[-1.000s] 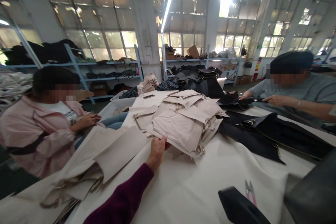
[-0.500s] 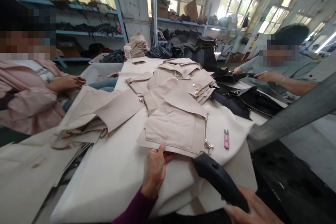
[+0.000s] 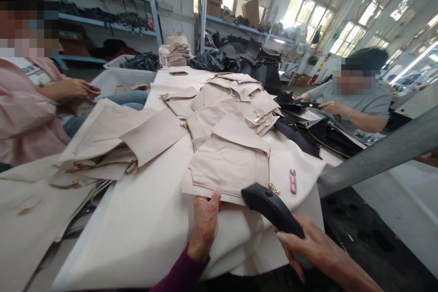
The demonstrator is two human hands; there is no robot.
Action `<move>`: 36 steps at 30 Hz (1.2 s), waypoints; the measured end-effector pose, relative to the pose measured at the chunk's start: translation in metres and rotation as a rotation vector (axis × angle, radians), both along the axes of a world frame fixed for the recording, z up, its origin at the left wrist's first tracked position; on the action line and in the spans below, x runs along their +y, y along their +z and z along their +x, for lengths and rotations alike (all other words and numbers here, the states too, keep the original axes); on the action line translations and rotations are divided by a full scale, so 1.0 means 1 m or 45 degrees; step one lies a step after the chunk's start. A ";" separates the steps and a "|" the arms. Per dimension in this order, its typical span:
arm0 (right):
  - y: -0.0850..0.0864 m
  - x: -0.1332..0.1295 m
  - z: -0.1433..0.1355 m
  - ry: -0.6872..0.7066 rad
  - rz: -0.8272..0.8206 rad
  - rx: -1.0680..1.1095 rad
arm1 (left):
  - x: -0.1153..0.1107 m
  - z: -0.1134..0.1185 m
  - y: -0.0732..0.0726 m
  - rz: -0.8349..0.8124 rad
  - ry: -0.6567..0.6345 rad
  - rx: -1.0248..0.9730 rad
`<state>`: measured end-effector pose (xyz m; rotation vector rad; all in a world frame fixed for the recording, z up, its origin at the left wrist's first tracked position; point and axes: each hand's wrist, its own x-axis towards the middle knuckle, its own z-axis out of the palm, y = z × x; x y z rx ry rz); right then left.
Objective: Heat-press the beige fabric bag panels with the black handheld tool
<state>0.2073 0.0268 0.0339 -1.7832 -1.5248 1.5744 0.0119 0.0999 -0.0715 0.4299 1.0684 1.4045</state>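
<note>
My left hand (image 3: 206,219) pinches the near edge of a beige bag panel (image 3: 229,169), thumb on top and fingers underneath. The panel lies flat with stitched edges and a gold zipper pull (image 3: 273,188) at its right corner. In my right hand (image 3: 308,242) is a black curved handheld tool (image 3: 272,207), its fingers wrapped round the handle. The tool's blunt head is over the panel's near edge, right of my left hand; whether it touches cannot be made out. Pink-handled thread snips (image 3: 293,181) lie on the table to the right.
More beige panels (image 3: 236,86) are heaped behind, with another stack (image 3: 153,137) at left. Black bag pieces (image 3: 328,139) lie at right before a co-worker (image 3: 359,96). Another person (image 3: 30,100) sits at left. A metal bar (image 3: 379,150) slants across the right side.
The black tool has moved left along the panel's near edge, and more of my right hand shows. My left hand keeps its hold. The view has shifted slightly.
</note>
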 end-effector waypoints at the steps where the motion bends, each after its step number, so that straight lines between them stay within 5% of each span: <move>1: 0.001 -0.001 0.004 -0.019 0.011 -0.014 | 0.000 0.000 0.001 0.035 -0.002 -0.007; 7: 0.014 -0.024 0.036 -0.046 0.064 -0.186 | -0.003 0.006 0.008 -0.009 -0.039 -0.164; 13: 0.013 -0.035 0.027 0.031 0.050 -0.200 | -0.016 0.038 0.015 -0.017 -0.336 -0.452; 24: 0.006 -0.005 0.016 -0.143 0.169 -0.078 | -0.027 0.044 0.000 -0.010 -0.466 -0.348; 32: 0.000 -0.038 0.030 -0.086 0.065 -0.052 | -0.024 0.049 0.003 -0.009 -0.353 -0.328; 36: -0.012 -0.028 0.018 -0.087 0.079 0.032 | -0.030 0.048 0.001 -0.052 -0.402 -0.261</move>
